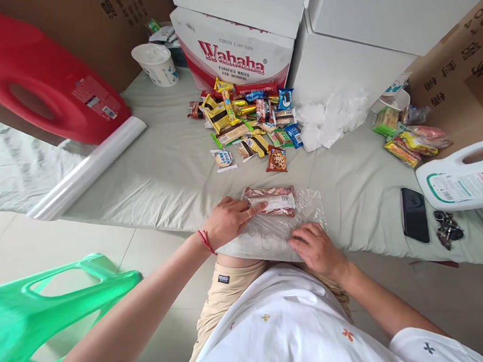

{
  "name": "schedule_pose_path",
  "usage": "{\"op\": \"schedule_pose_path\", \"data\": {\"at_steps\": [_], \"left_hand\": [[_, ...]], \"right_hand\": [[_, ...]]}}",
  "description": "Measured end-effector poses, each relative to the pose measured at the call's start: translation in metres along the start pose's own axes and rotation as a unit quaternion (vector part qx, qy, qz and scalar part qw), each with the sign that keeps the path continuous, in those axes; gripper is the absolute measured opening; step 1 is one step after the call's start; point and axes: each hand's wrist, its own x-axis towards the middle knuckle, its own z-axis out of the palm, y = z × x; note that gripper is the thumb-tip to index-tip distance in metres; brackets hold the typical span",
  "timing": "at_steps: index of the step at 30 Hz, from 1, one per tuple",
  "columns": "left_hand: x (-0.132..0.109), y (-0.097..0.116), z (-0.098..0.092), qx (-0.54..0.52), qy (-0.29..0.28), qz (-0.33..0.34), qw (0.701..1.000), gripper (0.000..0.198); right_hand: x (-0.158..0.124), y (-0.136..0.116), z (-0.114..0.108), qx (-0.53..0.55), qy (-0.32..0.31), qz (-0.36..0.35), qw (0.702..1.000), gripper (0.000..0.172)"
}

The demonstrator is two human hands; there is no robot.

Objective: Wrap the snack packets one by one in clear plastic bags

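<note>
A brown-and-red wrapped snack pack (271,193) with a white label strip lies at the front of the cloth-covered surface, on or inside a clear plastic bag (307,203). My left hand (229,217), a red cord at its wrist, is closed at the pack's left end. One of its fingers stretches over the label. At the bag's lower right, my right hand (314,244) has its fingers curled on the plastic; their tips are partly hidden. Behind the pack is a pile of small wrapped snacks (258,142), with a brown cookie packet (276,158) nearest.
Crumpled clear bags (329,119) lie right of the pile, before white boxes (352,61). A plastic roll (87,170) and red jug (37,73) stand left. A phone (414,215), keys (448,228) and white bottle (463,177) are right. A green stool (61,304) is at lower left.
</note>
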Motion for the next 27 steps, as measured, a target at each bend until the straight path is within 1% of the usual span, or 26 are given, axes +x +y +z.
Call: {"op": "schedule_pose_path", "data": {"at_steps": [2,5,8,10,12,15,17,19,21,23,25,27], "left_hand": [[0.002,0.001,-0.005,-0.023,-0.023,-0.009,0.999,0.054],[0.006,0.001,-0.014,-0.065,-0.049,-0.013,0.997,0.057],[0.010,0.000,-0.021,-0.086,-0.060,-0.022,0.994,0.058],[0.012,0.000,-0.024,-0.081,-0.068,-0.036,0.994,0.058],[0.014,0.001,-0.025,-0.067,-0.078,-0.049,0.993,0.056],[0.016,0.004,-0.027,-0.045,-0.090,-0.059,0.993,0.054],[0.017,0.007,-0.028,-0.041,-0.097,-0.060,0.993,0.054],[0.016,0.009,-0.030,-0.054,-0.097,-0.055,0.992,0.054],[0.011,0.010,-0.032,-0.084,-0.078,-0.045,0.992,0.053],[0.002,0.012,-0.033,-0.129,-0.033,-0.034,0.991,0.054],[-0.011,0.015,-0.031,-0.169,0.041,-0.030,0.984,0.056],[-0.026,0.022,-0.025,-0.182,0.123,-0.032,0.975,0.061]], "right_hand": [[0.004,0.001,0.000,0.031,0.031,0.019,0.999,0.026],[0.021,0.005,-0.017,0.100,0.059,0.021,0.993,0.019],[0.047,0.010,-0.040,0.155,0.064,0.023,0.986,0.018],[0.068,0.018,-0.047,0.166,0.070,0.040,0.983,0.018],[0.089,0.029,-0.045,0.156,0.072,0.083,0.982,0.017],[0.115,0.046,-0.028,0.124,0.049,0.161,0.978,0.014],[0.126,0.053,-0.016,0.098,0.025,0.188,0.977,0.013],[0.132,0.056,-0.009,0.071,0.004,0.197,0.978,0.013],[0.134,0.056,-0.006,0.052,-0.011,0.200,0.978,0.012],[0.135,0.054,-0.007,0.043,-0.021,0.200,0.979,0.011],[0.135,0.052,-0.008,0.041,-0.023,0.199,0.979,0.011],[0.135,0.051,-0.008,0.045,-0.019,0.200,0.979,0.010]]}}
